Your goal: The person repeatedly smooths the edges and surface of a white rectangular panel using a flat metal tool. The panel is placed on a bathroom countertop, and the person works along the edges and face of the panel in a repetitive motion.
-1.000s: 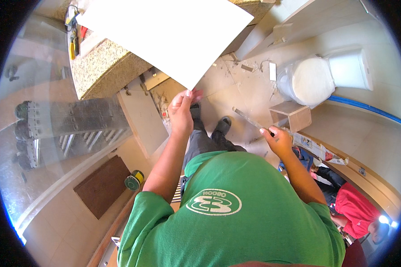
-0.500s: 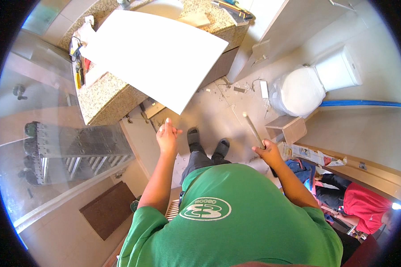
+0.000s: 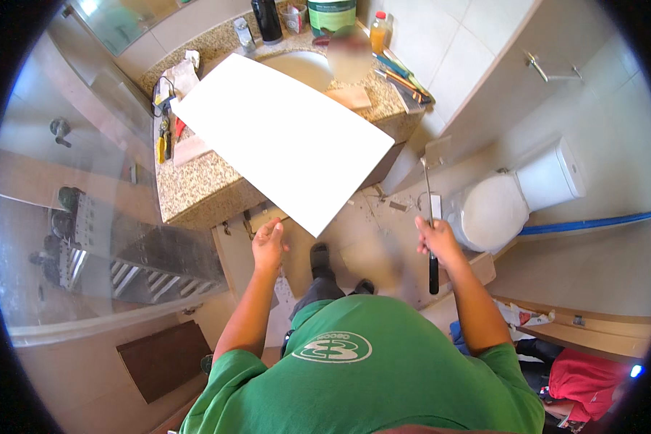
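A large white board (image 3: 289, 145) lies across the granite counter (image 3: 202, 184), partly over the sink basin (image 3: 304, 69). One corner overhangs the counter's front edge. My left hand (image 3: 269, 244) is just below that corner, apart from it, with loosely bent fingers, the thumb held away and nothing visible in it. In my right hand (image 3: 441, 240) is a long thin tool with a black handle (image 3: 433, 275) and a slim metal-looking shaft. It stands nearly upright in the view, the handle end below my fingers. Its exact kind cannot be made out.
Yellow-and-black hand tools (image 3: 163, 141) lie at the counter's left; several more (image 3: 405, 83) lie at its right. A toilet (image 3: 492, 210) stands at right, beside a blue pipe (image 3: 593, 223). Debris (image 3: 380, 206) litters the floor. A person in red (image 3: 586, 383) is at lower right.
My view has tilted up, showing more of the counter's back. The tool in my right hand has swung more upright, its black handle now visible. My left hand's raised fingers have curled in more.
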Available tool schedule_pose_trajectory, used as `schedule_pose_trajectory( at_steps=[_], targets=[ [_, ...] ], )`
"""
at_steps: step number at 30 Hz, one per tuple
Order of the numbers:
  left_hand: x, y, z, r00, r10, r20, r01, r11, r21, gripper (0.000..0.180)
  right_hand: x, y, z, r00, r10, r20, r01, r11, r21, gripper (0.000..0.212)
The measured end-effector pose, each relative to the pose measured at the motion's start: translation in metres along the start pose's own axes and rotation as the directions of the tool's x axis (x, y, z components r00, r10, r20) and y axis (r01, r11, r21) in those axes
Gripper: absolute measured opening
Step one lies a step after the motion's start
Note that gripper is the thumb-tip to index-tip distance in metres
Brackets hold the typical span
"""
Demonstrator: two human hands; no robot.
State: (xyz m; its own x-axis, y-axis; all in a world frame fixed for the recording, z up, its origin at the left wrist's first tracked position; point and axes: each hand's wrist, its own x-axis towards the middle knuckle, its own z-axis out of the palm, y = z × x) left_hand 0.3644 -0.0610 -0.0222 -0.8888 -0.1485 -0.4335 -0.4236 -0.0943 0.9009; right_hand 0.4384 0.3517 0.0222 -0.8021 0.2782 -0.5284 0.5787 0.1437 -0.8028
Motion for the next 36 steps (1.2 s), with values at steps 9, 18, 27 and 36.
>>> schedule_pose_trajectory(
  at_steps=[9, 18, 27, 36],
  targets=[
    [0.106, 0.065, -0.004, 0.993, -0.105, 0.058, 0.120, 0.843, -0.524, 0.040, 0.168, -0.215, 0.069, 0.928, -0.372, 0.012, 0.350, 0.860, -0.373, 0.027],
    [0.128, 0.097, 0.013, 0.965, -0.220, 0.143, 0.250, 0.608, -0.753, 0.048, 0.241, -0.202, 0.100, 0.983, -0.119, -0.138, 0.092, 0.979, -0.182, 0.032],
    [0.136, 0.098, 0.031, 0.971, -0.215, -0.109, 0.083, 0.725, -0.683, 0.054, 0.237, -0.184, 0.132, 0.963, -0.131, -0.234, 0.086, 0.978, -0.190, 0.020],
    [0.118, 0.074, 0.011, 0.959, -0.137, -0.248, -0.013, 0.854, -0.520, 0.052, 0.195, -0.130, 0.146, 0.958, -0.120, -0.261, 0.164, 0.974, 0.158, 0.016]
  ],
)
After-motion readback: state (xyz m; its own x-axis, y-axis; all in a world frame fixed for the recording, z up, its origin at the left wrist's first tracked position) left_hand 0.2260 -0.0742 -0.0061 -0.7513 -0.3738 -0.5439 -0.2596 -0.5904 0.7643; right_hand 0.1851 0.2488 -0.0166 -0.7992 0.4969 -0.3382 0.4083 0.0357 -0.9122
